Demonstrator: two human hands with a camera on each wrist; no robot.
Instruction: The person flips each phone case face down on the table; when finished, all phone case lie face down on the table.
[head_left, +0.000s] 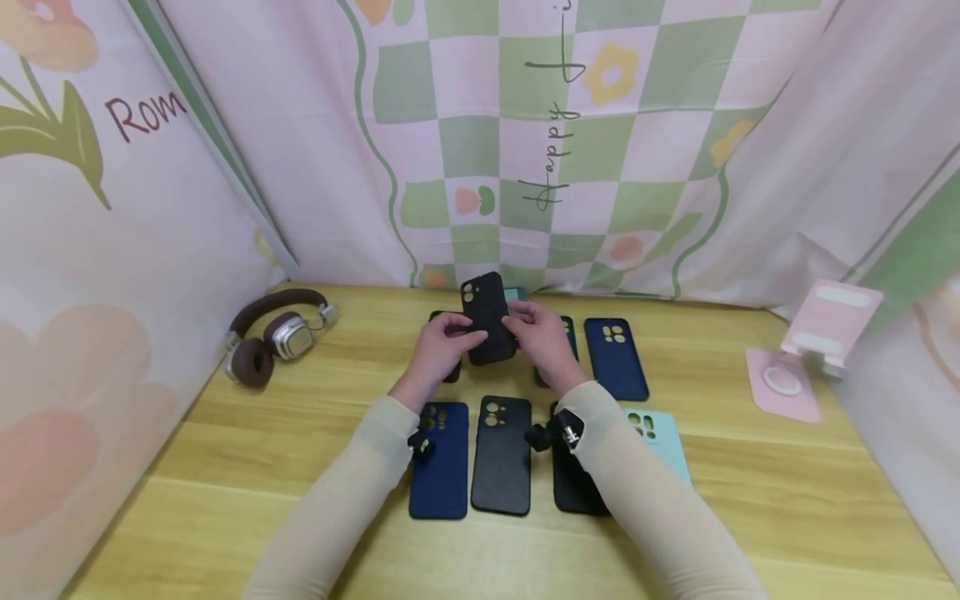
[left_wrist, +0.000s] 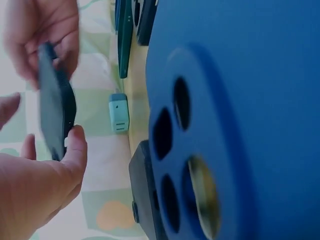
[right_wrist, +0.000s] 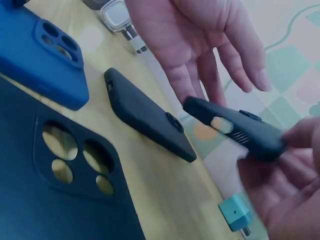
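Above the table's far middle, both hands hold a black phone case upright, its camera cutout at the top. My left hand grips its left edge, thumb across the front. My right hand pinches the right edge. In the left wrist view the case appears edge-on between my left thumb and the right hand. In the right wrist view my right hand pinches one end of the case, with the left hand's fingers spread behind it.
Several phone cases lie flat in two rows: navy, black, pale teal, another navy. Brown headphones sit at the left, a pink phone stand at the right. A small teal charger lies by the curtain.
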